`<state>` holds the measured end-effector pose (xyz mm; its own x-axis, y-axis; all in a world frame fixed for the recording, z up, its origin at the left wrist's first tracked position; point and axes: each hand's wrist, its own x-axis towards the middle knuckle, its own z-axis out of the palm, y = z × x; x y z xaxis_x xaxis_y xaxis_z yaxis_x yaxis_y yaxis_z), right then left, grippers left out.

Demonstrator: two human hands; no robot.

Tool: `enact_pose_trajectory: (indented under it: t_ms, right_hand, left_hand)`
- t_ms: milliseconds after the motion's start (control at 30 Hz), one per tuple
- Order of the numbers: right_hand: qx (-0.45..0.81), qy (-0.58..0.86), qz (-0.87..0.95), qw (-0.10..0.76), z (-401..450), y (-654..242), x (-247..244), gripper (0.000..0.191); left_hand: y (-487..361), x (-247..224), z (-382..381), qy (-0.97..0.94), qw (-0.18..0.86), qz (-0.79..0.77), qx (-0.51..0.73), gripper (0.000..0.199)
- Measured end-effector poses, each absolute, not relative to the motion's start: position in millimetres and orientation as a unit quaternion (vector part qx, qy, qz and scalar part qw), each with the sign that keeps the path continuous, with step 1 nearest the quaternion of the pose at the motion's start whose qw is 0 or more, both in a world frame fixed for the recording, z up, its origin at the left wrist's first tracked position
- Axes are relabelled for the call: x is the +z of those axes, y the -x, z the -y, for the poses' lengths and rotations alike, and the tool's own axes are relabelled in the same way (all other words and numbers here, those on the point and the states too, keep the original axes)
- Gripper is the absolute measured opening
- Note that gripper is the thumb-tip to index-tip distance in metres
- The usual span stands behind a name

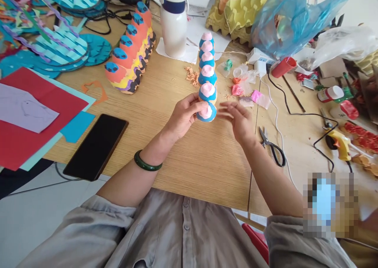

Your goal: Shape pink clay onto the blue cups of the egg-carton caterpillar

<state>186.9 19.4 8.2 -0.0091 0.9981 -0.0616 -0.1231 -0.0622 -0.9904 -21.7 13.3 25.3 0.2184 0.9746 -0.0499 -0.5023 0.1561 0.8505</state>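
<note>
A strip of egg-carton cups (207,74), blue with pink tops and some orange at the edges, stretches away from me above the wooden table. My left hand (183,116) grips its near end from the left, thumb on the nearest cup. Just right of that end is my right hand (238,120), its fingers partly spread, slightly blurred and holding nothing. Orange scraps (192,76) lie left of the strip. To its right are pink clay pieces (237,90) and clear plastic wrappings.
An orange painted carton strip (130,51), white bottle (173,19) and phone (96,146) are on the left. Scissors (272,146), a white cable, a yellow glue gun (339,144) and a blue plastic bag (283,23) are on the right.
</note>
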Motion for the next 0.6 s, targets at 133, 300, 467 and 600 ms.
enact_pose_trajectory:
  t_ms: [133,300,467,600]
  right_hand:
    - [0.691,0.414,0.484,0.342,51.6,-178.3,20.1,0.031]
    - [0.587,0.464,0.565,0.348,52.0,-203.8,-0.9,0.033]
    - [0.452,0.539,0.485,0.520,-19.9,-254.0,-11.7,0.026]
    - [0.457,0.506,0.461,0.567,-38.4,-259.8,6.2,0.023]
  left_hand:
    - [18.5,25.2,-11.0,-0.366,0.693,-0.324,0.530,0.031]
    - [11.1,22.9,-5.9,-0.359,0.715,-0.327,0.503,0.033]
    - [6.5,17.6,-1.3,-0.364,0.732,-0.318,0.481,0.034]
    - [6.1,12.8,0.9,-0.361,0.742,-0.317,0.468,0.034]
